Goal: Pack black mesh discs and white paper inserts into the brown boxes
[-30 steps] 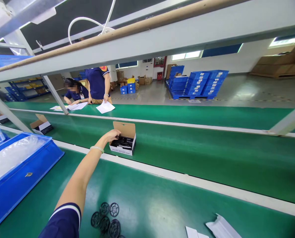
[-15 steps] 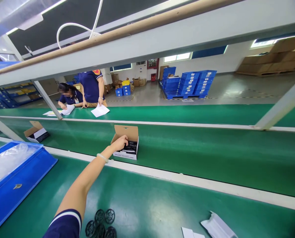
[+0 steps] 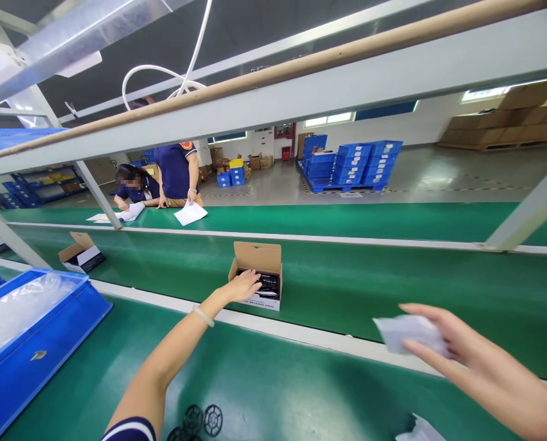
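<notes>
My left hand (image 3: 244,285) reaches over an open cardboard box (image 3: 258,257), its fingers stretched out flat at the left part of the contents. Black items (image 3: 269,283) show inside, to the right of my fingertips; what lies under the hand is hidden. The box's lid stands raised at the back. My right hand (image 3: 457,343), smeared by motion, is closed on a white packet (image 3: 411,334) between thumb and fingers, above the bench edge to the right of the box. Below my left arm lie several black spoked rings (image 3: 212,420).
Another white packet (image 3: 420,429) lies at the bottom edge. A blue bin (image 3: 38,355) with clear plastic bags stands left. A second open box (image 3: 82,252) sits on the green belt (image 3: 392,288). Two people are at the far bench with papers (image 3: 190,213). A grey crossbar (image 3: 273,107) spans above.
My right hand has entered from the right with the white packet. My left hand has gone from curled fingers to stretched ones. The box appears farther right; the whole view has shifted slightly.
</notes>
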Demonstrator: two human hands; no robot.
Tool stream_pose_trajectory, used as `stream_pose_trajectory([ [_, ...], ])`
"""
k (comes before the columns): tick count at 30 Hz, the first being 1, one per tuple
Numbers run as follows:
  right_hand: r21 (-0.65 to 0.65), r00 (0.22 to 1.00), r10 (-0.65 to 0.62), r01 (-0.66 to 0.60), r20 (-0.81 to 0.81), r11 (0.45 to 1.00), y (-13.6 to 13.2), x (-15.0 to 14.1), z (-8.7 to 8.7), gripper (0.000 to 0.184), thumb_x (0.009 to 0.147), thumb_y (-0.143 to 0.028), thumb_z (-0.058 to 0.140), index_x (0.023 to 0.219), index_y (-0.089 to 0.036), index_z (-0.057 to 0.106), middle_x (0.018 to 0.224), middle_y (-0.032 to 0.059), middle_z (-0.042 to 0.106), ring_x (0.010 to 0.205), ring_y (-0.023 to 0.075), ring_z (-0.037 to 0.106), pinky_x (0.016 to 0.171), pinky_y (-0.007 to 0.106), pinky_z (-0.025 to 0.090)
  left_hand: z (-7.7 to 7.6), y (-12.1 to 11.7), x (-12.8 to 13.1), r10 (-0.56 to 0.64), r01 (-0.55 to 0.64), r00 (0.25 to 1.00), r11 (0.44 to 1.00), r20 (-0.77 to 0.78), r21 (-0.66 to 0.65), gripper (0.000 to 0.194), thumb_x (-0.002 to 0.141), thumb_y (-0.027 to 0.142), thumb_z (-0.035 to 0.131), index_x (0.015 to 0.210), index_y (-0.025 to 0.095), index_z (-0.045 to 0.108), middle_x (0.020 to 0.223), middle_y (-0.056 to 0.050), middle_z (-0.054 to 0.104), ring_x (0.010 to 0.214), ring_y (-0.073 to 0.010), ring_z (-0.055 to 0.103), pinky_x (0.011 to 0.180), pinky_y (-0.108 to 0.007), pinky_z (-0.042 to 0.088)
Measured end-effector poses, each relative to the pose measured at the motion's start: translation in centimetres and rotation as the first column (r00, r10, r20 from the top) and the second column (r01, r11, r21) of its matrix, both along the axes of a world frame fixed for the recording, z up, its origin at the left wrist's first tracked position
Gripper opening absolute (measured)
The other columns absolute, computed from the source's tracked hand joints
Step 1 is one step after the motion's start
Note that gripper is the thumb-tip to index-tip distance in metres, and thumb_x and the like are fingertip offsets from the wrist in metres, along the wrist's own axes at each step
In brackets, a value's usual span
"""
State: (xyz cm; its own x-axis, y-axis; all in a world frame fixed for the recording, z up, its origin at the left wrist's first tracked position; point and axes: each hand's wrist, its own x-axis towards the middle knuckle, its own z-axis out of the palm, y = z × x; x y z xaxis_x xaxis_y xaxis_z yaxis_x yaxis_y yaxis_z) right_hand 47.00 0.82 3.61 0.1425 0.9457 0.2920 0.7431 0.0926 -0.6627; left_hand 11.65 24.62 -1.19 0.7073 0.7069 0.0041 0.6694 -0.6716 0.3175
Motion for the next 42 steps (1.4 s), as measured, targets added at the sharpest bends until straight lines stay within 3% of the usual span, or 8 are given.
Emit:
stream_pose_trajectory([
  [4, -0.023, 0.965, 0.244, -0.247, -0.097, 0.969, 8.5, -6.8, 1.9, 0.038, 0.086, -0.051, 0.047, 0.115, -0.027, 0.039, 0.091, 0.0038, 0.064, 0.073, 0.0260, 0.062, 0.064, 0.036, 0.051, 1.6, -5.4, -2.0, -0.077, 0.075, 0.990, 0.997, 0.120, 0.020, 0.048, 0.099, 0.035, 0.029, 0.134, 0.010, 0.048, 0.143, -0.016, 0.046, 0.136, -0.0242, 0.036, 0.114, -0.043, 0.029],
  [10, -0.086, 0.906, 0.303, -0.291, 0.296, 0.953, 19.7, -15.3, 0.4, 0.032, 0.090, -0.012, 0.052, 0.119, -0.022, 0.047, 0.117, 0.0062, 0.060, 0.104, 0.0251, 0.057, 0.085, 0.031, 0.043, 1.0, -15.0, -10.9, 0.101, -0.088, 0.968, 0.994, 0.228, -0.067, 0.035, 0.096, 0.036, 0.042, 0.122, 0.022, 0.061, 0.132, -0.009, 0.059, 0.125, -0.0231, 0.050, 0.109, -0.044, 0.040],
  [18, -0.406, 0.843, 0.381, -0.218, 0.379, 0.887, 24.4, -17.8, -3.6, 0.015, 0.095, -0.018, 0.061, 0.109, -0.014, 0.059, 0.100, 0.0079, 0.065, 0.088, 0.0240, 0.062, 0.075, 0.033, 0.049, -3.7, -24.4, -22.1, 0.480, -0.468, 0.852, 0.877, 0.210, -0.107, 0.031, 0.092, 0.038, 0.047, 0.116, 0.031, 0.065, 0.121, -0.005, 0.067, 0.112, -0.0249, 0.062, 0.094, -0.038, 0.053],
  [23, -0.453, 0.749, 0.411, -0.166, 0.520, 0.876, 23.1, -17.3, -5.1, 0.016, 0.098, -0.013, 0.050, 0.101, -0.011, 0.066, 0.109, 0.0133, 0.061, 0.098, 0.0268, 0.058, 0.085, 0.039, 0.046, -4.1, -27.4, -21.2, 0.465, -0.450, 0.868, 0.885, 0.174, -0.120, 0.038, 0.087, 0.033, 0.056, 0.124, 0.027, 0.060, 0.128, -0.010, 0.060, 0.118, -0.0277, 0.056, 0.099, -0.044, 0.049],
  [28, -0.416, 0.657, 0.434, -0.197, 0.616, 0.888, 21.6, -15.4, -4.5, 0.031, 0.088, 0.000, 0.046, 0.104, -0.012, 0.070, 0.110, 0.0180, 0.058, 0.105, 0.0328, 0.053, 0.088, 0.039, 0.042, -4.0, -27.3, -19.1, 0.405, -0.383, 0.906, 0.909, 0.126, -0.163, 0.045, 0.085, 0.021, 0.052, 0.130, 0.028, 0.054, 0.133, -0.010, 0.054, 0.123, -0.0279, 0.050, 0.103, -0.048, 0.045],
  [35, -0.226, 0.747, 0.362, -0.284, 0.557, 0.932, 14.0, -8.7, -1.9, 0.035, 0.096, -0.016, 0.035, 0.118, -0.014, 0.061, 0.114, 0.0119, 0.060, 0.101, 0.0273, 0.056, 0.087, 0.038, 0.046, -4.2, -25.9, -18.5, 0.435, -0.383, 0.876, 0.890, 0.208, -0.247, 0.016, 0.087, 0.032, 0.053, 0.092, 0.025, 0.066, 0.106, -0.010, 0.065, 0.100, -0.0279, 0.060, 0.089, -0.041, 0.051],
  [38, -0.203, 0.804, 0.458, -0.410, 0.379, 0.889, 7.7, -5.7, -2.6, 0.035, 0.096, -0.029, 0.035, 0.112, -0.016, 0.063, 0.108, 0.0105, 0.063, 0.096, 0.0272, 0.059, 0.083, 0.040, 0.049, -4.0, -25.7, -18.3, 0.530, -0.440, 0.795, 0.839, 0.295, -0.321, 0.019, 0.083, 0.041, 0.058, 0.081, 0.024, 0.066, 0.083, -0.007, 0.066, 0.081, -0.0252, 0.062, 0.077, -0.035, 0.052],
  [42, -0.240, 0.812, 0.457, -0.392, 0.364, 0.888, 2.5, -3.3, -3.5, 0.036, 0.097, -0.035, 0.034, 0.110, -0.018, 0.062, 0.108, 0.0109, 0.063, 0.097, 0.0295, 0.057, 0.083, 0.044, 0.048, -2.9, -25.4, -17.6, 0.728, -0.518, 0.572, 0.678, 0.378, -0.521, 0.033, 0.069, 0.055, 0.070, 0.074, 0.022, 0.066, 0.071, -0.004, 0.065, 0.068, -0.0224, 0.060, 0.066, -0.030, 0.050],
])
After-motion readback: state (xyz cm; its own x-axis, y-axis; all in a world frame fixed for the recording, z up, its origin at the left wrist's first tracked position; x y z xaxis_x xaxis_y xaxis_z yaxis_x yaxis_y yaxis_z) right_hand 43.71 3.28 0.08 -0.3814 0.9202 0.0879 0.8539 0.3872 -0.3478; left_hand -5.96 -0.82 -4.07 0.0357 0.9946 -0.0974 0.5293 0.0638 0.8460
